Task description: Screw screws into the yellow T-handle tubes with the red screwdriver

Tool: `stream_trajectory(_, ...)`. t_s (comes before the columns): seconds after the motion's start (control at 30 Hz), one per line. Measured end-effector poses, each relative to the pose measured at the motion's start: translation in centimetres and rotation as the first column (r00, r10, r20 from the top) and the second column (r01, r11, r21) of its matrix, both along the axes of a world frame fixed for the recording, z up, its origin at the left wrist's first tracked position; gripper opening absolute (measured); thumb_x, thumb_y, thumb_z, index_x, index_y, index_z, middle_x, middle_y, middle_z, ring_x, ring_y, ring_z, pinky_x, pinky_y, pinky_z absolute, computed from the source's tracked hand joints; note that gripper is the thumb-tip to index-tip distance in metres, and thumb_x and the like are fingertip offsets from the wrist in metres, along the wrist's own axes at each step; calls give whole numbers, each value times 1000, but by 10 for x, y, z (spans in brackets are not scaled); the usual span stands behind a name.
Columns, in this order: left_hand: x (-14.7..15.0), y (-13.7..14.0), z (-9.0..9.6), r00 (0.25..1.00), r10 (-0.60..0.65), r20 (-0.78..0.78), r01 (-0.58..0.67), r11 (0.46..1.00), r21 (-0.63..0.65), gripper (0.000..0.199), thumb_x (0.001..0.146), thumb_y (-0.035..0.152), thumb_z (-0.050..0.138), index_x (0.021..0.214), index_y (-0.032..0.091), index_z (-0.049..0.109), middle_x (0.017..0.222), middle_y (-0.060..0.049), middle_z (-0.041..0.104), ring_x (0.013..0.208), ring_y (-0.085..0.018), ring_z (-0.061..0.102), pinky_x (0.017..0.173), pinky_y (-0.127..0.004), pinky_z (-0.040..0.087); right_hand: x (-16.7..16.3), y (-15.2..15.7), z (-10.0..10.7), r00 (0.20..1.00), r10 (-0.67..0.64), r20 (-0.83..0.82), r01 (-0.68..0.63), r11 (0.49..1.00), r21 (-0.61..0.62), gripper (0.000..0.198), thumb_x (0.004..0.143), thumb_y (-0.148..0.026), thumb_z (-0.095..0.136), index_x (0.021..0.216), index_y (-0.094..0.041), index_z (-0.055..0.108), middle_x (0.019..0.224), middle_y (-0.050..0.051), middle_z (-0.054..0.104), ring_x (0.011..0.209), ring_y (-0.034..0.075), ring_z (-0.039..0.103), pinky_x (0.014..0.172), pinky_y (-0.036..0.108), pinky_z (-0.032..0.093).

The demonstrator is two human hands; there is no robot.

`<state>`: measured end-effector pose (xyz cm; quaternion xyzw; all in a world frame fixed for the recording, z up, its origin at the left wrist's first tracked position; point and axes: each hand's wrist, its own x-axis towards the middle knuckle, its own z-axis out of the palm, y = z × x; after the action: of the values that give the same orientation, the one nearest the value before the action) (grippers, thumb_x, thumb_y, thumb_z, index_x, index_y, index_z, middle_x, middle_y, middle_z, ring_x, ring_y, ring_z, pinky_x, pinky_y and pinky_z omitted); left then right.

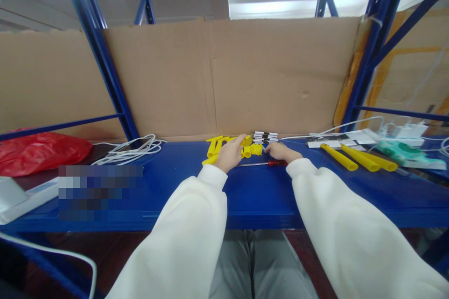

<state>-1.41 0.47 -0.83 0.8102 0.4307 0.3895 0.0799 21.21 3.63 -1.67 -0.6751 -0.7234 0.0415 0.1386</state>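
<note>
My left hand [230, 153] is among a group of yellow plastic pieces [215, 147] near the cardboard backing, its fingers closed around a yellow plastic piece [247, 140]. Just to the right, my right hand [279, 151] has its fingertips pinched together beside a row of short yellow parts [253, 150]. What it pinches is too small to name. Below both hands lies a screwdriver [276, 163] with a red handle and a thin metal shaft pointing left. A stack of small white-and-black cylinders [265, 137] sits behind the fingers, against the cardboard.
Three yellow tubes [339, 157] lie at the right, near a green-and-white packet [401, 152] and white cables. At the left are a coiled white cable [135, 149] and a red plastic bag [45, 151]. Blue rack posts [105, 65] and a cardboard sheet [273, 74] bound the blue shelf [175, 196].
</note>
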Motion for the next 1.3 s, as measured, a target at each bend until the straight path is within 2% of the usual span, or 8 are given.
stream_trajectory(0.2,0,-2,1,999,-25,-42,26,999,28,48,86,5,54,127,27,65,131,-7,70,126,-24,62,113,-40,44,3,2,-2,998,-22,-62,23,1000,19,40,78,-6,59,103,-27,82,126,8,74,124,31,63,109,43,44)
stream_trajectory(0.37,-1,2,-1,993,-58,-106,64,996,59,47,82,0,56,116,27,75,129,-5,72,125,-24,63,113,-39,45,10,1,3,980,-79,-180,106,984,141,44,81,-9,57,116,-26,78,128,8,73,124,30,63,105,39,46)
stream_trajectory(0.47,-1,5,-3,983,-80,-164,96,991,92,47,81,-2,55,112,25,78,124,-7,74,120,-24,66,112,-40,46,7,-2,7,974,-8,-226,63,970,235,39,86,-11,52,114,-20,77,124,10,74,118,25,66,102,33,47)
stream_trajectory(0.57,-1,8,-5,967,-65,-245,101,985,137,46,81,-3,55,106,25,81,121,-8,75,116,-26,68,109,-43,48,-4,-8,9,956,96,-279,-29,972,233,28,92,-22,53,99,-17,79,109,9,79,105,23,69,95,31,50)
stream_trajectory(0.7,0,10,-7,944,-32,-328,101,975,197,47,80,-1,57,106,30,82,121,-7,74,115,-25,68,108,-44,49,-20,-17,9,867,226,-444,-202,974,101,30,88,-37,61,73,-17,77,87,5,79,93,23,69,89,31,50)
stream_trajectory(0.8,0,11,-8,942,-25,-333,103,971,218,49,81,-1,57,111,31,80,123,-7,72,116,-24,67,108,-44,49,-25,-22,8,777,248,-578,-274,961,44,23,77,-39,70,69,-19,76,80,3,77,90,23,68,88,32,49)
stream_trajectory(1.0,-2,13,-8,966,-67,-249,118,974,196,46,84,2,57,113,30,79,121,-8,72,116,-24,66,108,-43,49,-25,-24,6,572,122,-811,-190,982,14,10,69,-32,73,73,-22,75,97,3,78,104,21,66,92,32,47)
stream_trajectory(1.3,2,7,-6,967,-23,-255,75,978,196,47,87,2,54,116,29,78,128,-7,69,119,-23,65,108,-38,47,-25,-26,11,442,88,-892,-193,981,2,8,67,-24,74,69,-21,67,86,1,74,97,18,65,82,27,48)
